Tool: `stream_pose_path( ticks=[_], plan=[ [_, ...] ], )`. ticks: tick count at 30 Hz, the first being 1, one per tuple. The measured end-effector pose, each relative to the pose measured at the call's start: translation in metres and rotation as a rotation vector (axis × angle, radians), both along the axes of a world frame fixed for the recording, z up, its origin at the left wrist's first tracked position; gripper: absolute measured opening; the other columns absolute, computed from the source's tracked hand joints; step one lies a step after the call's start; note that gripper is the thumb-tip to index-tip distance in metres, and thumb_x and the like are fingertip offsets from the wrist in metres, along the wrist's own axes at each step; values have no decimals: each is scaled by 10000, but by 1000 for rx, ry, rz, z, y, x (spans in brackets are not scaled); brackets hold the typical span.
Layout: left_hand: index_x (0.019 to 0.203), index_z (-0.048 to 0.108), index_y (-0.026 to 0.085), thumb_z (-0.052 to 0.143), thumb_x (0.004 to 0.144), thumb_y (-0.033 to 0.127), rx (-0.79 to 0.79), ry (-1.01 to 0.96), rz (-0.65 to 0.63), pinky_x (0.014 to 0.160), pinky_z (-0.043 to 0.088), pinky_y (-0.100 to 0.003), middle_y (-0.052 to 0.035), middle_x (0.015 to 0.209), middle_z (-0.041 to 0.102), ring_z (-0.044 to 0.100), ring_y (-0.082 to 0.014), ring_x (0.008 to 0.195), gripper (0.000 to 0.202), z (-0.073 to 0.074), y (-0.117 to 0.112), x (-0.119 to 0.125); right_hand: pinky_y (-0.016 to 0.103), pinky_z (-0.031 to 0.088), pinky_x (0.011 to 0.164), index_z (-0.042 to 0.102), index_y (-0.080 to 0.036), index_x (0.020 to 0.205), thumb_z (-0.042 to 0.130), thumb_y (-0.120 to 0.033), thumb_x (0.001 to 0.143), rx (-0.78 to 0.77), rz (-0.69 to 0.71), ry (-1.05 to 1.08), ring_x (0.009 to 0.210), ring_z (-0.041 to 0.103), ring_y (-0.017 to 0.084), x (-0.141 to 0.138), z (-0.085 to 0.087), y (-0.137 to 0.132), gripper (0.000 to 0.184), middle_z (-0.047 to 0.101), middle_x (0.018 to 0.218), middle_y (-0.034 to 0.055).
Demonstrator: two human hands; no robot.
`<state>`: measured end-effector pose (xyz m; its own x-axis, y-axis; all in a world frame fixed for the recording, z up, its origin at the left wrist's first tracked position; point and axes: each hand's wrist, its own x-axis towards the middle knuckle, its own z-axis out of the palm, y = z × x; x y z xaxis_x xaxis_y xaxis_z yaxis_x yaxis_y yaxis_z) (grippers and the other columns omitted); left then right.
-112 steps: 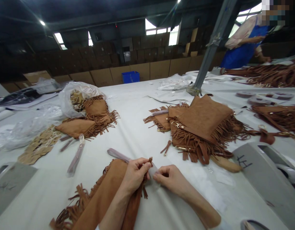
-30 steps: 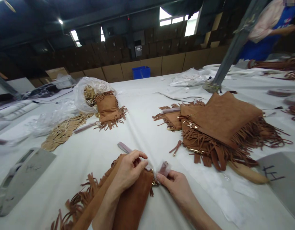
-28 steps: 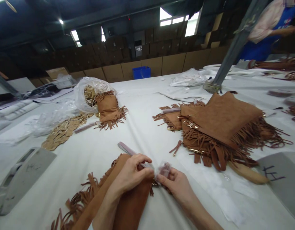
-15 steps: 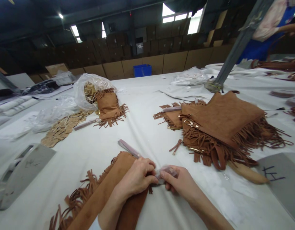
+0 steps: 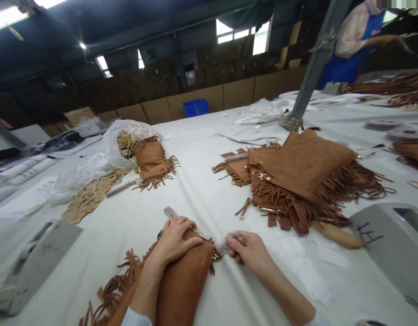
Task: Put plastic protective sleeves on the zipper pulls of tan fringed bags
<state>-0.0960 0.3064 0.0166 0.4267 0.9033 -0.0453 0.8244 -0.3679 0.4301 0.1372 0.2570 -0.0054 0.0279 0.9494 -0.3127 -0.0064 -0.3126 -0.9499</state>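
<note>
A brown suede bag (image 5: 186,276) with fringe along its left side lies at the front of the table. My left hand (image 5: 176,237) rests flat on its upper part, fingers stretched out. Just off the bag's right corner, my right hand (image 5: 246,249) pinches a crumpled piece of clear plastic wrap (image 5: 225,244), which reaches toward the gold metal ring (image 5: 213,246) there. A wrapped strap (image 5: 170,212) sticks out beyond my left fingers. What lies inside the plastic is too blurred to tell.
More fringed brown bags (image 5: 310,167) are stacked at the right. A small fringed pouch (image 5: 151,158) lies beside a plastic bag (image 5: 127,131) at left. Grey plastic holders (image 5: 35,267) flank the work. A metal post (image 5: 312,68) rises behind; a person in a blue apron (image 5: 344,68) stands far right.
My left hand has let go near the plastic and moved left onto the bag, its fingers spreading. My right hand keeps its pinch on the plastic. The view has shifted slightly.
</note>
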Motion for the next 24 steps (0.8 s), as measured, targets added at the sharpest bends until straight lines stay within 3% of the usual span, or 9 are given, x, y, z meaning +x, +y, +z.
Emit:
stream_pose_path(
  ticks=[6,9,11,13,15,17,18,21,24],
  plan=[
    [965,661,248,578,820,472,71,-69,71,950,380,-403,-43,1042,643,540,-242,1042,279,-4,-1,1,176,317,373,610,-159,631,635,-354,665,-14,-52,63,346,447,70,-3,3,-1,200,594,443,-29],
    [916,672,239,588,822,420,251,-183,260,987,351,-457,-71,1086,639,510,-279,1108,221,3,-20,5,182,349,373,601,-159,603,649,-346,666,-15,-78,60,345,473,79,-6,9,-5,204,605,443,-19],
    [888,668,221,572,834,432,271,-373,420,937,400,-442,-86,1012,660,555,-273,1032,238,4,-49,12,188,376,382,611,-151,603,670,-347,664,-17,-120,74,357,494,87,-9,12,-11,214,622,459,-3],
    [828,649,192,550,842,500,48,-672,540,729,489,-342,-63,806,673,616,-204,752,324,-2,-91,24,194,413,409,635,-141,624,701,-348,655,-35,-167,135,392,526,95,-12,13,-21,220,645,489,13],
    [795,634,157,540,823,581,-407,-1035,613,464,437,-246,-49,701,672,547,-123,469,435,-14,-135,40,199,453,447,655,-136,646,741,-350,637,-71,-205,223,430,556,101,-14,13,-37,231,663,523,26],
    [873,636,126,562,818,576,-831,-1363,804,412,429,-203,-80,718,703,588,-113,457,460,-25,-172,55,208,481,471,660,-134,645,788,-350,599,-116,-250,296,444,569,105,-15,13,-56,256,667,534,33],
    [905,633,113,546,847,544,-942,-1512,897,447,473,-200,-105,769,721,638,-125,516,443,-27,-184,60,214,491,477,660,-134,642,811,-349,575,-136,-273,324,443,570,107,-15,13,-66,271,664,530,32],
    [952,630,78,474,921,453,-1029,-1855,1048,603,567,-236,-152,885,735,709,-160,704,407,-20,-203,66,227,517,499,675,-130,640,858,-348,516,-154,-320,390,468,583,119,-16,18,-101,310,657,528,27],
    [904,644,60,544,894,423,-1011,-1908,1112,560,567,-240,-129,791,732,697,-161,638,377,-3,-208,60,216,523,509,697,-129,649,881,-354,487,-171,-331,451,509,597,124,-20,26,-143,334,658,550,20]
  ],
)
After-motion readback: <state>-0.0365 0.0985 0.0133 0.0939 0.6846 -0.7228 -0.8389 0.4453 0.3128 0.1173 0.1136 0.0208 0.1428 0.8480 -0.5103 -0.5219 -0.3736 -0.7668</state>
